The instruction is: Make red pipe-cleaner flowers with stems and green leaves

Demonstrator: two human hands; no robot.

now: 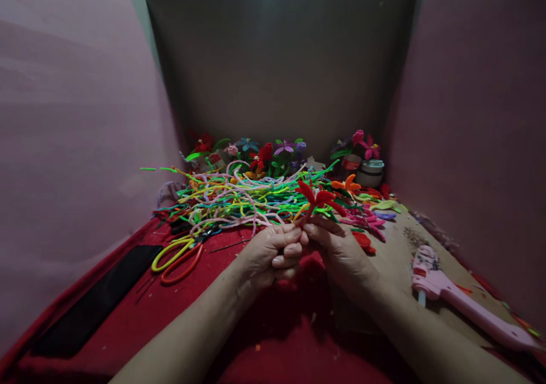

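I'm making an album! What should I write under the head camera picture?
Left hand and right hand pinch a red fuzzy flower before a colourful heap of fuzzy stems.

a black slab (98, 300) lies near scissors (199, 246); a lidded jar (370, 174) stands farther back.

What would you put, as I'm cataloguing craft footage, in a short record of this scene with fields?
Left hand: fingers closed at the stem of a red fuzzy flower
Right hand: fingertips closed at the same stem
Beyond the hands: heap of colourful fuzzy strands
Left side: yellow-and-red-handled scissors, flat black object
Right side: pink glue gun
Back: more flowers, lidded jar
Surface: red cloth, tan board at right
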